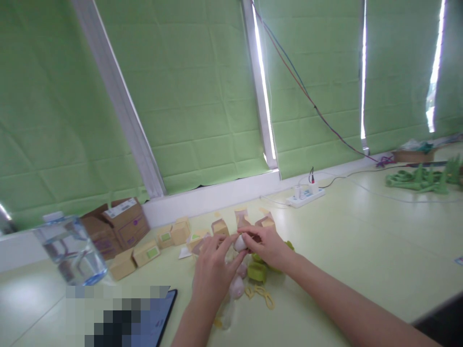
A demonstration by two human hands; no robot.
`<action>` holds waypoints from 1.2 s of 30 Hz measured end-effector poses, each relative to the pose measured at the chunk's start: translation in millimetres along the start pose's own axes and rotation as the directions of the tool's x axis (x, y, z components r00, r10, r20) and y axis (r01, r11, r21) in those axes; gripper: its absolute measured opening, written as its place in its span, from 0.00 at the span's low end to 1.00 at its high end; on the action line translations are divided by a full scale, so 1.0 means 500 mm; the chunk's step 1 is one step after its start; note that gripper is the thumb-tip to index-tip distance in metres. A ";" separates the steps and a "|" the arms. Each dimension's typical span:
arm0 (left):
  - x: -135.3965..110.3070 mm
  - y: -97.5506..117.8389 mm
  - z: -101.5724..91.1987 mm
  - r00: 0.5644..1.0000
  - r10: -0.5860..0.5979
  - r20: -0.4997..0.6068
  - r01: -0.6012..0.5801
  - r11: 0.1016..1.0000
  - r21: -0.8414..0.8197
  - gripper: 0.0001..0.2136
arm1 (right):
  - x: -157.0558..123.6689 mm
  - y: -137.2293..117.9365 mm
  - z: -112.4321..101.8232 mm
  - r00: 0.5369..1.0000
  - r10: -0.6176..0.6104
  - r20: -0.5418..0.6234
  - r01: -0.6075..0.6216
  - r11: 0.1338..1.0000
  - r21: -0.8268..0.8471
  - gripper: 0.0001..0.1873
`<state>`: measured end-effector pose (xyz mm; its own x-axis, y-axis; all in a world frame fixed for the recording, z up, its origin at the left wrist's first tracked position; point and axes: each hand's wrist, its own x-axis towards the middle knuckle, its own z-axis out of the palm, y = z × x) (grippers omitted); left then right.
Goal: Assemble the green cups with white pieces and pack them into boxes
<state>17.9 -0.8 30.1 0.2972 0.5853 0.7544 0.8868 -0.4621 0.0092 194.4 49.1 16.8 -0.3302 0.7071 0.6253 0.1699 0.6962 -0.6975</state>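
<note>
Between the fingertips of both my hands is a small white rounded piece (240, 243), partly covered by the fingers. My left hand (214, 265) closes on it from the left, while my right hand (266, 245) pinches it from the right. Below them on the table lie pale pink rounded pieces (237, 287) and olive-green moulded pieces (257, 273), partly hidden by the hands. Yellow loop-shaped strips (265, 295) lie nearer to me. A clear, see-through item (227, 315) rests beside my left wrist; its kind is not plain.
Small open boxes (219, 227) stand behind my hands, with closed small boxes (146, 253) to the left. Further left are a large water bottle (70, 248) and a cardboard carton (128, 221). A tablet (164, 313) lies front left. A power strip (306, 196) sits by the wall.
</note>
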 end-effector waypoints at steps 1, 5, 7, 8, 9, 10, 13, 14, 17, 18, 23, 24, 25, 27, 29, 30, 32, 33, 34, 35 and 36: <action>0.000 0.000 0.000 1.000 0.013 0.004 -0.013 1.000 0.016 0.15 | -0.001 -0.004 -0.001 1.000 -0.009 0.003 0.009 1.000 -0.016 0.17; -0.001 0.004 -0.001 0.997 0.069 0.030 -0.071 0.995 0.076 0.15 | -0.003 -0.013 -0.004 0.997 -0.074 0.018 0.075 0.993 -0.093 0.17; 0.001 0.007 -0.005 0.995 0.081 0.057 -0.086 0.991 0.105 0.12 | -0.003 -0.014 -0.004 0.997 -0.073 0.007 0.074 0.987 -0.141 0.17; 0.002 0.010 -0.008 0.994 0.082 0.077 -0.091 0.989 0.121 0.11 | -0.003 -0.014 -0.005 0.997 -0.071 0.008 0.071 0.984 -0.165 0.17; 0.003 0.012 -0.011 0.992 0.081 0.099 -0.094 0.986 0.135 0.10 | -0.003 -0.014 -0.005 0.997 -0.071 0.015 0.073 0.979 -0.189 0.17; 0.004 0.014 -0.014 0.989 0.082 0.120 -0.099 0.984 0.147 0.09 | -0.003 -0.013 -0.005 0.997 -0.077 0.025 0.080 0.974 -0.212 0.17; 0.007 0.020 -0.021 0.985 0.080 0.155 -0.105 0.981 0.165 0.08 | -0.003 -0.008 -0.004 0.990 -0.129 0.062 0.141 0.953 -0.269 0.17; 0.008 0.022 -0.022 0.986 0.074 0.151 -0.100 0.980 0.170 0.08 | -0.003 -0.005 -0.003 0.986 -0.151 0.072 0.165 0.948 -0.273 0.17; 0.010 0.030 -0.019 0.992 0.052 0.111 -0.074 0.975 0.209 0.09 | -0.001 0.003 0.004 0.978 -0.186 0.093 0.204 0.944 -0.261 0.17; 0.011 0.032 -0.017 0.994 0.045 0.096 -0.067 0.971 0.230 0.09 | -0.001 0.005 0.006 0.978 -0.182 0.099 0.202 0.945 -0.257 0.17; 0.015 0.037 -0.017 1.000 0.002 0.026 -0.009 0.969 0.248 0.09 | 0.000 -0.003 0.011 0.981 -0.167 0.096 0.185 0.957 -0.223 0.17; 0.014 0.035 -0.018 1.000 -0.008 0.015 0.004 0.976 0.218 0.09 | 0.000 -0.007 0.012 0.983 -0.162 0.086 0.177 0.964 -0.199 0.17; 0.013 0.031 -0.019 1.000 -0.023 0.004 0.022 0.984 0.180 0.09 | 0.000 -0.011 0.012 0.986 -0.149 0.077 0.160 0.973 -0.164 0.18; 0.009 0.023 -0.017 0.997 -0.074 -0.012 0.075 0.993 0.087 0.09 | -0.002 -0.016 0.013 0.993 -0.086 0.075 0.089 0.995 -0.035 0.19; 0.004 0.014 -0.014 0.989 -0.146 -0.011 0.146 0.989 -0.013 0.10 | -0.004 -0.014 0.017 0.995 0.010 0.099 -0.026 0.988 0.154 0.20; 0.002 0.011 -0.012 0.982 -0.188 -0.007 0.187 0.980 -0.063 0.10 | -0.005 -0.011 0.018 0.991 0.059 0.123 -0.088 0.965 0.248 0.20; 0.000 0.005 -0.010 0.963 -0.268 0.012 0.266 0.949 -0.168 0.09 | -0.007 -0.003 0.021 0.977 0.123 0.177 -0.182 0.908 0.376 0.22; 0.000 0.002 -0.009 0.952 -0.304 0.025 0.302 0.927 -0.221 0.09 | -0.008 0.001 0.022 0.972 0.133 0.196 -0.204 0.891 0.405 0.23; 0.000 0.000 -0.010 0.942 -0.332 0.045 0.331 0.904 -0.271 0.09 | -0.008 0.004 0.023 0.970 0.130 0.206 -0.208 0.884 0.418 0.25; 0.000 -0.002 -0.010 0.933 -0.353 0.067 0.356 0.881 -0.313 0.09 | -0.007 0.005 0.023 0.972 0.125 0.200 -0.200 0.885 0.421 0.26; 0.001 -0.004 -0.011 0.926 -0.366 0.093 0.375 0.860 -0.345 0.10 | -0.007 0.005 0.022 0.974 0.119 0.195 -0.193 0.887 0.421 0.26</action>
<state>14.3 -3.5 34.0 -0.0168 0.7732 0.6340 0.7525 -0.4078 0.5172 185.8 47.1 9.2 -0.4821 0.7472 0.4575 -0.1762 0.4289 -0.8860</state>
